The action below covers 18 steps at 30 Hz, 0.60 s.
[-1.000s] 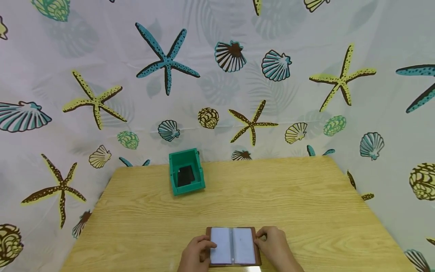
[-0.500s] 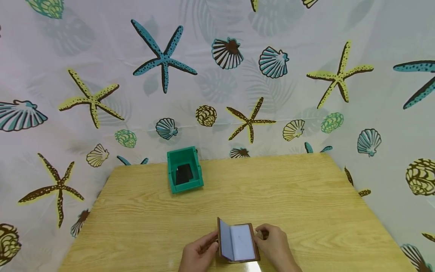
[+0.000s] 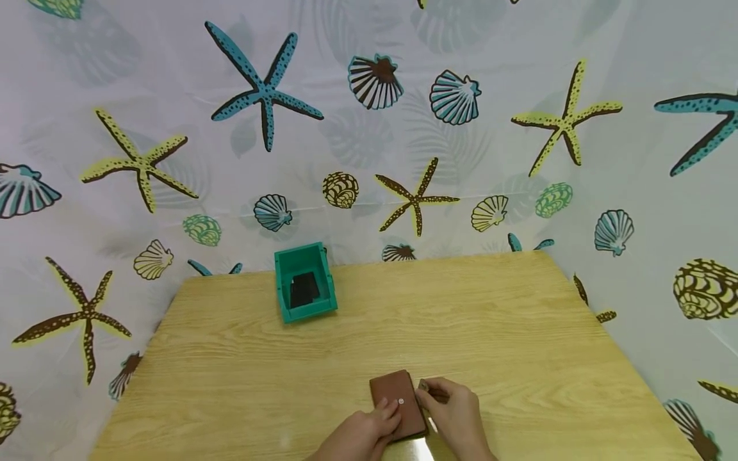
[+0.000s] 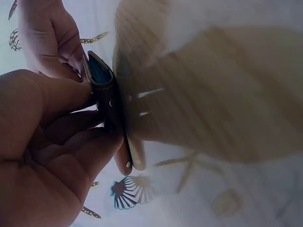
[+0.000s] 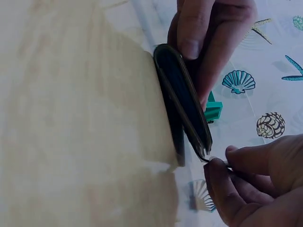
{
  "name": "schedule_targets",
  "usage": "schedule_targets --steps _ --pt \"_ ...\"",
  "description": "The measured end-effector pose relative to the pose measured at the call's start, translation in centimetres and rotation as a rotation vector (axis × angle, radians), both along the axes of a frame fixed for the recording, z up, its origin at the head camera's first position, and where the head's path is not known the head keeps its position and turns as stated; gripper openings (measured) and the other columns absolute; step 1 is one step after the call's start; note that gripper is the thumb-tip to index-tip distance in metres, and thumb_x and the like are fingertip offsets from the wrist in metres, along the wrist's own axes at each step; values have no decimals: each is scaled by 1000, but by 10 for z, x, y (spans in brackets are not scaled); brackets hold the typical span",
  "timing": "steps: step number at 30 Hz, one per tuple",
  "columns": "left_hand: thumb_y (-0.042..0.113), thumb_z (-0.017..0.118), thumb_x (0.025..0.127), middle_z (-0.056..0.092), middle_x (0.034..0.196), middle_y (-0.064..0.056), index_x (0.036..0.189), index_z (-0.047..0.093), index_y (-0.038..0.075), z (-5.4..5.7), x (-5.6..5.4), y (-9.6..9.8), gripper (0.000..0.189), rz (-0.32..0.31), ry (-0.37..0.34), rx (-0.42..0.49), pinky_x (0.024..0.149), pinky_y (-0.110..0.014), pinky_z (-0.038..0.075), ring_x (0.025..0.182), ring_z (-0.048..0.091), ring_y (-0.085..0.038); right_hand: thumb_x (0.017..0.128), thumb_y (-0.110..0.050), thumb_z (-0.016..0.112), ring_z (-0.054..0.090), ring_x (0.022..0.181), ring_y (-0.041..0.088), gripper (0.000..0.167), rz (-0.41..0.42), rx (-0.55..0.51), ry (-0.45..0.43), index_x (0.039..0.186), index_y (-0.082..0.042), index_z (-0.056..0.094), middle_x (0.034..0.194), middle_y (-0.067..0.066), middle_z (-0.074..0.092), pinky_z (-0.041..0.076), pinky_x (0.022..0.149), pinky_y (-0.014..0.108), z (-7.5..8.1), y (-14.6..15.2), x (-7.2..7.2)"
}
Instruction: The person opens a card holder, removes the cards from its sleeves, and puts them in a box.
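A brown card wallet (image 3: 406,419) lies folded on the table in the head view, a small round snap showing on its cover. The fingers of my left hand (image 3: 366,428) rest on that cover, pressing it down. At the wallet's right edge, my right hand (image 3: 458,413) pinches a small tab with a snap stud. Seen end-on in the right wrist view, the wallet (image 5: 182,101) has dark blue between its covers, which do not lie quite flat. My right fingertips (image 5: 218,165) meet at the wallet's edge.
A green open bin (image 3: 288,314) stands at the back left of the wooden table (image 3: 490,320), with a black flat item (image 3: 303,290) inside. Behind and beside the table hangs a white cloth (image 3: 357,141) printed with shells and starfish.
The wallet lay open with white pages showing. My left hand has lifted its left cover and folded it over to the right. My right hand has stayed at the right edge.
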State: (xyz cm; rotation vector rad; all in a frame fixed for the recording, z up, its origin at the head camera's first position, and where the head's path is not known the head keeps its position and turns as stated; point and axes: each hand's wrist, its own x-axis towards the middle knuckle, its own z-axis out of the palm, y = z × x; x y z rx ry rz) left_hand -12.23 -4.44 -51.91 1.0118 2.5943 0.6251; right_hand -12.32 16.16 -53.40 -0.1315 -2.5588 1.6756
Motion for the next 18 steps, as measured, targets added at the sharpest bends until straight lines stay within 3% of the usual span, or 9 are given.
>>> schedule_targets --steps 4,7,9,11,13,15,18 --pt "16 70 98 60 145 -10 137 66 9 1 -2 0 40 -9 -12 -26 92 -27 58 130 60 -22 85 2 79 77 83 18 16 41 22 162 100 1 80 95 9 79 60 69 21 -4 -7 0" --pt "21 71 97 58 147 -10 140 64 10 2 -5 -1 44 -26 -21 -44 93 -27 57 132 59 -24 78 7 82 74 78 11 17 86 94 293 93 -2 82 88 -1 77 58 66 18 -5 -12 -3" --pt "21 72 97 56 148 -11 142 62 10 3 -6 -2 47 -41 -21 -48 92 -27 57 133 59 -26 76 6 83 72 76 9 16 118 146 338 88 -3 82 84 -4 75 58 65 17 -4 -15 -5" --pt "20 73 96 56 148 -11 144 60 11 3 -8 -3 51 -60 -19 -54 91 -26 57 132 59 -27 76 3 84 69 74 7 13 145 202 327 86 -6 82 83 -5 72 56 64 16 -2 -19 -5" --pt "17 74 94 64 140 -9 142 63 10 2 -8 -5 49 -82 8 -25 84 -20 57 118 69 -20 78 -1 84 67 73 5 10 181 250 296 85 -8 82 80 -4 69 55 63 15 1 -22 -6" --pt "15 75 93 75 120 -2 134 68 9 2 -7 -7 42 -103 33 17 71 -11 53 92 73 -5 81 -4 83 61 69 1 5 228 303 274 83 -7 81 77 -4 65 52 60 14 2 -26 -5" --pt "15 76 93 69 79 10 113 73 13 0 -6 -9 20 -128 77 62 54 -4 37 54 48 13 83 -5 81 53 66 0 3 288 368 259 81 -6 79 73 -4 59 48 57 16 3 -31 -3"
